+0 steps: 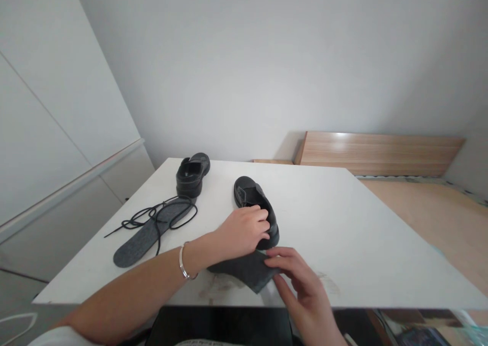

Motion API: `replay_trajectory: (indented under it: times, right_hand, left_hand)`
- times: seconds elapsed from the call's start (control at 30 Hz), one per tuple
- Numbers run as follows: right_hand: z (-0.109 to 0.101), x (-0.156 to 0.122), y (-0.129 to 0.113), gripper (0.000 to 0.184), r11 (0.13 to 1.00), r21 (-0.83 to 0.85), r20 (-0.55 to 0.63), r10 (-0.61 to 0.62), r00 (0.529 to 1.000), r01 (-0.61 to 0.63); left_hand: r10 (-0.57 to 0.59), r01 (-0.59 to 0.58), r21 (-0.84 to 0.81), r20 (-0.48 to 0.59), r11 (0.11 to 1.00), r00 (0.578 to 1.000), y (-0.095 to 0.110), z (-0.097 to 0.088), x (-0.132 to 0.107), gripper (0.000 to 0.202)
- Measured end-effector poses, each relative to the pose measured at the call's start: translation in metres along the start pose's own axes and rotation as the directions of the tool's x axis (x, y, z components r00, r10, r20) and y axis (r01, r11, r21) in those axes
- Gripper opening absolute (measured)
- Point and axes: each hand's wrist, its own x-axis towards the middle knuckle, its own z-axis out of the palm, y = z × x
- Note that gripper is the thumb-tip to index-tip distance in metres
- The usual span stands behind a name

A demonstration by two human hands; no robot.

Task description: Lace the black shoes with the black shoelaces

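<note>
A black shoe [270, 208] lies on the white table in front of me, its toe pointing away. My left hand [246, 229] is closed at the shoe's opening, with its fingers curled over the inner side near the heel; the fingertips are partly hidden. Below it, my right hand [295, 280] pinches the edge of a dark grey insole [247, 270] between thumb and fingers. This insole is bent and passes under my left wrist, close to the shoe's heel. A silver bracelet [182, 262] circles my left wrist.
A second black shoe [189, 183] stands at the table's back left. In front of it lies another grey insole [139, 244], with a loose black shoelace [154, 211] across it. The white table [335, 224] ends close to my body. A wooden headboard [381, 150] is behind on the right.
</note>
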Motion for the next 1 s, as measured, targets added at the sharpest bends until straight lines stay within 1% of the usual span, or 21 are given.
replay_trajectory:
  times: [0.13,0.2,0.27,0.3,0.33,0.37,0.4,0.43,0.47,0.53,0.57,0.6,0.63,0.67,0.7,0.77,0.83,0.87,0.9,0.97,1.0]
  right_hand:
    - [-0.041,-0.02,0.003,0.006,0.959,0.244,-0.133,0.178,0.975,-0.142]
    - [-0.057,-0.023,-0.003,0.012,0.916,0.375,-0.221,0.237,0.946,-0.142]
    - [-0.068,-0.021,-0.013,0.023,0.884,0.451,-0.322,0.29,0.901,-0.124]
    - [-0.071,-0.019,-0.018,0.026,0.883,0.456,-0.371,0.306,0.877,-0.115]
    - [-0.073,-0.017,-0.024,0.028,0.89,0.444,-0.416,0.308,0.856,-0.104]
    - [-0.074,-0.014,-0.029,0.028,0.903,0.42,-0.457,0.293,0.84,-0.087]
    - [-0.072,-0.01,-0.034,0.029,0.919,0.39,-0.485,0.267,0.833,-0.068]
    - [-0.069,-0.006,-0.038,0.029,0.933,0.358,-0.501,0.232,0.833,-0.045]
    - [-0.065,-0.002,-0.04,0.03,0.944,0.328,-0.507,0.199,0.838,-0.026]
    - [-0.055,0.006,-0.041,0.029,0.957,0.289,-0.498,0.163,0.852,-0.015]
    - [-0.051,0.01,-0.039,0.028,0.96,0.278,-0.481,0.157,0.863,-0.019]
    - [-0.049,0.012,-0.035,0.026,0.963,0.27,-0.468,0.152,0.87,-0.024]
    - [-0.048,0.014,-0.03,0.024,0.967,0.254,-0.467,0.146,0.872,-0.026]
    - [-0.048,0.015,-0.024,0.021,0.974,0.224,-0.475,0.133,0.87,-0.027]
    - [-0.051,0.014,-0.018,0.019,0.984,0.176,-0.492,0.11,0.864,-0.025]
    - [-0.06,0.013,-0.008,0.016,1.0,0.019,-0.491,0.026,0.871,-0.019]
    - [-0.07,0.011,-0.006,0.017,0.98,-0.2,-0.385,-0.083,0.919,0.004]
    - [-0.073,0.011,-0.008,0.017,0.948,-0.319,-0.309,-0.126,0.943,0.022]
    - [-0.074,0.012,-0.012,0.015,0.901,-0.431,-0.236,-0.162,0.958,0.046]
    - [-0.07,0.016,-0.022,0.011,0.797,-0.592,-0.1,-0.218,0.971,0.118]
    - [-0.065,0.019,-0.028,0.021,0.755,-0.633,-0.025,-0.242,0.97,0.172]
  left_hand:
    - [-0.014,0.013,0.008,0.062,1.0,0.998,0.012,0.014,0.003,0.019]
    - [-0.044,0.043,0.023,0.084,0.999,0.995,0.016,0.014,0.005,0.016]
    - [-0.081,0.081,-0.012,0.045,0.997,0.996,0.021,0.009,0.005,0.022]
    - [-0.1,0.099,-0.087,-0.003,0.991,0.995,0.024,0.004,0.004,0.028]
    - [-0.121,0.105,-0.212,-0.062,0.972,0.991,0.027,-0.001,0.001,0.036]
    - [-0.145,0.091,-0.377,-0.119,0.922,0.982,0.029,-0.006,-0.002,0.045]
    - [-0.174,0.059,-0.562,-0.153,0.825,0.973,0.032,-0.011,-0.006,0.054]
    - [-0.197,0.019,-0.736,-0.156,0.677,0.968,0.034,-0.015,-0.009,0.062]
    - [-0.205,-0.011,-0.871,-0.128,0.491,0.97,0.036,-0.019,-0.013,0.068]
    - [-0.197,0.022,-0.992,-0.003,0.124,0.98,0.036,-0.022,-0.018,0.082]
    - [-0.195,0.074,-0.997,0.072,0.0,0.978,0.035,-0.023,-0.019,0.089]
    - [-0.205,0.124,-0.99,0.136,-0.071,0.969,0.032,-0.024,-0.021,0.093]
    - [-0.227,0.166,-0.982,0.183,-0.089,0.957,0.028,-0.025,-0.022,0.092]
    - [-0.25,0.206,-0.976,0.217,-0.067,0.944,0.023,-0.028,-0.023,0.086]
    - [-0.269,0.237,-0.971,0.232,-0.015,0.935,0.018,-0.032,-0.024,0.076]
    - [-0.289,0.283,-0.948,0.232,0.149,0.929,0.006,-0.043,-0.028,0.054]
    - [-0.312,0.33,-0.887,0.23,0.323,0.922,-0.003,-0.056,-0.031,0.035]
    - [-0.327,0.348,-0.851,0.224,0.393,0.918,-0.006,-0.062,-0.031,0.028]
    - [-0.338,0.36,-0.821,0.219,0.443,0.916,-0.008,-0.068,-0.031,0.024]
    - [-0.329,0.371,-0.785,0.225,0.495,0.917,-0.011,-0.076,-0.029,0.022]
    - [-0.314,0.364,-0.779,0.225,0.511,0.922,-0.011,-0.079,-0.027,0.022]
